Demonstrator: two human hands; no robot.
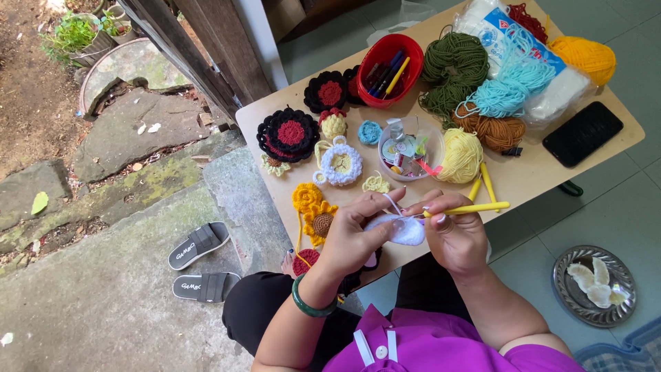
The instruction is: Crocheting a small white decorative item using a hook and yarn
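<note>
While both hands work, a white crochet piece (406, 231) sits between them at the near worktop (544, 182) edge.
Left hand (354, 238) fingers pinch the piece; right hand (454, 238) fingers grip a yellow crochet hook (471, 207).

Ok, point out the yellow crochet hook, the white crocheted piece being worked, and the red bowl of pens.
yellow crochet hook (475, 207), head view, on the middle of its handle.
white crocheted piece (407, 232), head view, on its visible part between the hands.
red bowl (383, 44), head view, on its upper rim.
</note>
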